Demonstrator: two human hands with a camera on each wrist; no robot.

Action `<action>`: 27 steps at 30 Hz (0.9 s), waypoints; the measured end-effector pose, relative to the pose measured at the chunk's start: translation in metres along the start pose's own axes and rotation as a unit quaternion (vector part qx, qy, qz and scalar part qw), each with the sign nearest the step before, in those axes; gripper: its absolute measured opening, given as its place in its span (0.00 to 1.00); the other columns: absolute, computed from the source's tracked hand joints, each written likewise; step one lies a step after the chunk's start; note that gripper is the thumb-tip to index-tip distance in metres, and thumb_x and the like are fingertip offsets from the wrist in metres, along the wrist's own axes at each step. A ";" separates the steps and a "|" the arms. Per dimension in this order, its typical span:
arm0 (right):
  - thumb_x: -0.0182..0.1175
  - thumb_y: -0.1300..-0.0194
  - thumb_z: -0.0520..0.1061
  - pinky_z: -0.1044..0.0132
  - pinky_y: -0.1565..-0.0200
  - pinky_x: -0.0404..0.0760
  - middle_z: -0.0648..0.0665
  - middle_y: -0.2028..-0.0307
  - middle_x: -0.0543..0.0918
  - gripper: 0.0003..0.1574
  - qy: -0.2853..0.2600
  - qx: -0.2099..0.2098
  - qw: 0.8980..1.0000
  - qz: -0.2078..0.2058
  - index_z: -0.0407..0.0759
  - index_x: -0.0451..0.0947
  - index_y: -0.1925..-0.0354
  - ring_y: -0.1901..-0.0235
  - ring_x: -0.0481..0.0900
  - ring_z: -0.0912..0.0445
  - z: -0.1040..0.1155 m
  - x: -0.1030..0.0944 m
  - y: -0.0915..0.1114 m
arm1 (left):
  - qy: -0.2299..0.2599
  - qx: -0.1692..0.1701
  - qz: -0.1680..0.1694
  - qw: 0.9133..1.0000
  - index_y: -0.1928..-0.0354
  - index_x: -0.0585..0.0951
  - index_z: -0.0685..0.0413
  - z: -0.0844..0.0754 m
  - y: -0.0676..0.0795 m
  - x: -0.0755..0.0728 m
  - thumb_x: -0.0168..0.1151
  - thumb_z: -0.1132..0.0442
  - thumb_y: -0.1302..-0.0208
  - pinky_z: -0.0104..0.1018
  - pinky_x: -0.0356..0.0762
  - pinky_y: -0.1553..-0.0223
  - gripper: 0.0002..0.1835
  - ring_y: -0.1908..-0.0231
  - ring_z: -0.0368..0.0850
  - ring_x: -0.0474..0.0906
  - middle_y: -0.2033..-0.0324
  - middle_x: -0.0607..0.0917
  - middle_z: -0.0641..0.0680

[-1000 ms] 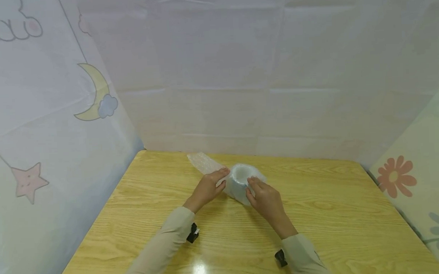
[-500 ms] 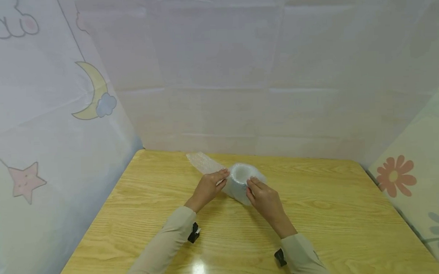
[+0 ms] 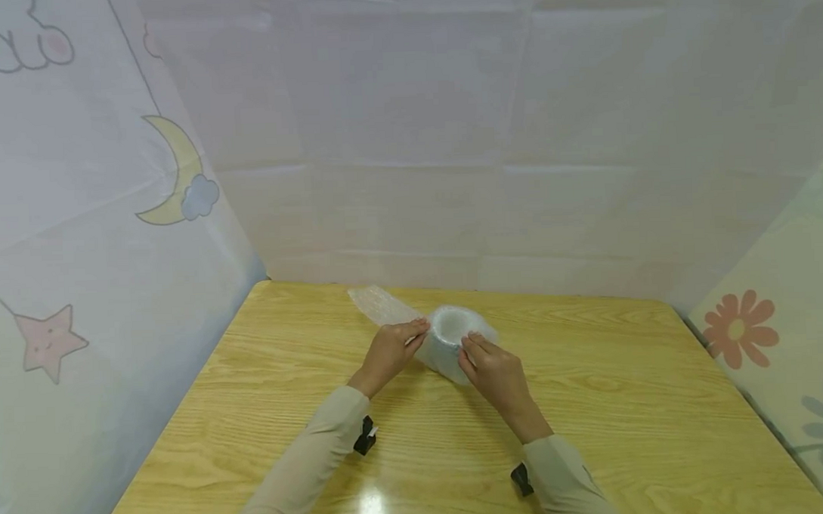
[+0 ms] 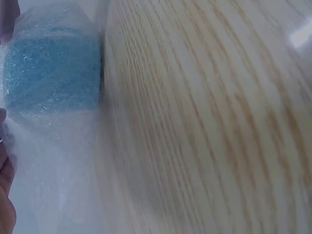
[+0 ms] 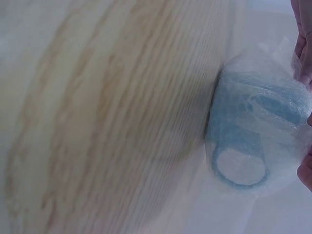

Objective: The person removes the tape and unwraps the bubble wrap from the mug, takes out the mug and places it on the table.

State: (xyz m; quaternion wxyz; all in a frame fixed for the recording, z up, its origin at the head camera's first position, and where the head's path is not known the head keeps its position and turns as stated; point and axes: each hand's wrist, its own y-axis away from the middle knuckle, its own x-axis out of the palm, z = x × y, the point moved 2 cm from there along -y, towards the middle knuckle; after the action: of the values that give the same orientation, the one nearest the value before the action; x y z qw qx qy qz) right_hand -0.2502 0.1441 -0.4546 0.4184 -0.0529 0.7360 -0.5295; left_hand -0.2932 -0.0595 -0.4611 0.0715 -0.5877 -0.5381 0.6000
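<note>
A light-blue mug [image 4: 53,73] stands on the table inside clear bubble wrap [image 3: 379,305]. Its ring-shaped handle [image 5: 241,168] shows through the plastic in the right wrist view, and its white inside [image 3: 455,326] faces up in the head view. On the mug's left, my left hand [image 3: 391,352] pinches the wrap near the rim, where a loose strip runs off to the back left. My right hand [image 3: 497,371] pinches the wrap at the rim's near right side. Only parts of the fingers appear in the wrist views.
The wood-grained table [image 3: 252,383] reaches back to a pale cloth wall [image 3: 407,136]. Printed cloth panels stand at both sides. A black wrist device [image 3: 365,436] sits at the left cuff, and another black device [image 3: 521,480] at the right cuff.
My left thumb has come nearer to its fingertips on the wrap. The right hand has shifted very slightly; the mug and loose strip stay nearly in place.
</note>
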 end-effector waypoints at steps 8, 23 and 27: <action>0.70 0.51 0.35 0.59 0.81 0.81 0.34 0.69 0.86 0.10 0.012 0.002 1.000 0.007 0.31 0.83 0.67 0.74 0.86 0.45 0.000 0.001 -0.003 | 0.020 -0.014 0.007 1.000 0.57 0.86 0.64 0.001 -0.002 0.000 0.68 0.72 0.42 0.33 0.81 0.59 0.10 0.58 0.48 0.84 0.58 0.86 0.59; 0.70 0.51 0.33 0.60 0.80 0.82 0.35 0.70 0.86 0.10 0.011 -0.006 1.000 -0.001 0.30 0.82 0.68 0.74 0.86 0.46 -0.002 0.002 -0.003 | 0.029 -0.016 0.000 0.999 0.57 0.87 0.64 0.001 -0.004 0.000 0.68 0.72 0.41 0.32 0.82 0.62 0.09 0.63 0.47 0.86 0.62 0.87 0.57; 0.70 0.51 0.32 0.62 0.82 0.81 0.36 0.72 0.85 0.08 0.006 -0.005 1.000 -0.001 0.30 0.81 0.70 0.76 0.85 0.47 -0.003 0.002 -0.004 | 0.027 -0.021 0.001 0.999 0.57 0.87 0.63 0.001 -0.005 0.000 0.68 0.72 0.40 0.32 0.82 0.64 0.09 0.65 0.45 0.86 0.62 0.87 0.56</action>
State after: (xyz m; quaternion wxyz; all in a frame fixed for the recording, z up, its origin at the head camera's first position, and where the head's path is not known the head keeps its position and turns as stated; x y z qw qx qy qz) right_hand -0.2547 0.1436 -0.4525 0.4127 -0.0526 0.7412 -0.5269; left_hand -0.2964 -0.0581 -0.4580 0.0732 -0.6052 -0.5482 0.5725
